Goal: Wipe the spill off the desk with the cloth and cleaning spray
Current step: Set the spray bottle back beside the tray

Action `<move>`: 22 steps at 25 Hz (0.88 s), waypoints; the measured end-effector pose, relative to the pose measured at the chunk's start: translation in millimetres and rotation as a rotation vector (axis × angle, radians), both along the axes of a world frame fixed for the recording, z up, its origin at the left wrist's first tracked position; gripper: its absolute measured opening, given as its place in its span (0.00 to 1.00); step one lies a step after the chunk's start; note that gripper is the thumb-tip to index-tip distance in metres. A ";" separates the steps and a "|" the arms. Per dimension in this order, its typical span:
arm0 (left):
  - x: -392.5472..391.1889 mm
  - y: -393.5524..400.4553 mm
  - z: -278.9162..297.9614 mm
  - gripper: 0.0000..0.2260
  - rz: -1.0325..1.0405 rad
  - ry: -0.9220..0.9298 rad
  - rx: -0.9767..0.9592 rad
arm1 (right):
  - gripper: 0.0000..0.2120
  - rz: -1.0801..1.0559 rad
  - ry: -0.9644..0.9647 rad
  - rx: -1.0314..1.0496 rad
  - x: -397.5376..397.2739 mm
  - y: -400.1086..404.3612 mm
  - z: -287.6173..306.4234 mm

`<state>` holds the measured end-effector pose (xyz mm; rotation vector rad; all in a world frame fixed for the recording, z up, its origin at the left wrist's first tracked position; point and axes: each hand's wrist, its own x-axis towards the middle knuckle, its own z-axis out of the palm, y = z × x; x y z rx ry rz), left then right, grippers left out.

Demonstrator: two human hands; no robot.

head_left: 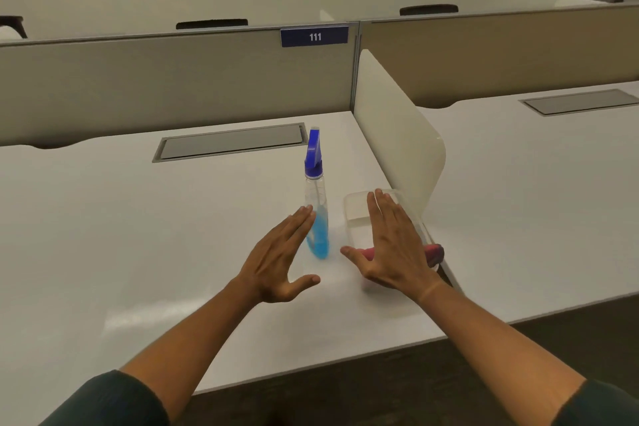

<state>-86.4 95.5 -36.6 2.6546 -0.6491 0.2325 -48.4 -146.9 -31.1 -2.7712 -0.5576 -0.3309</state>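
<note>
A clear spray bottle [316, 204] with blue liquid and a blue trigger head stands upright on the white desk [138, 235]. My left hand [280, 259] hovers just left of it, fingers straight, holding nothing. My right hand [390, 245] is held flat with straight fingers above a clear plastic container [359, 207]. A pink and purple cloth [434, 254] shows from under my right hand at the container's near end, mostly hidden. A faint wet sheen [145, 318] lies on the desk near the front edge.
A white curved divider [397, 135] rises just right of the container and separates this desk from its neighbour. A grey cable hatch [231, 142] is set into the desk at the back. A grey partition [173, 79] with a "111" label closes the far side.
</note>
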 end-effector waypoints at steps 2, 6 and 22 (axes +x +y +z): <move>5.4 16.5 2.8 0.42 0.032 0.073 -0.080 | 0.49 -0.049 0.005 0.040 -2.8 15.5 0.2; 32.6 45.8 11.6 0.39 0.110 0.300 -0.248 | 0.44 -0.164 0.042 0.196 -13.1 55.0 2.1; 142.0 42.0 23.4 0.26 -0.048 0.579 -0.390 | 0.28 -0.545 0.271 0.694 3.4 116.7 3.5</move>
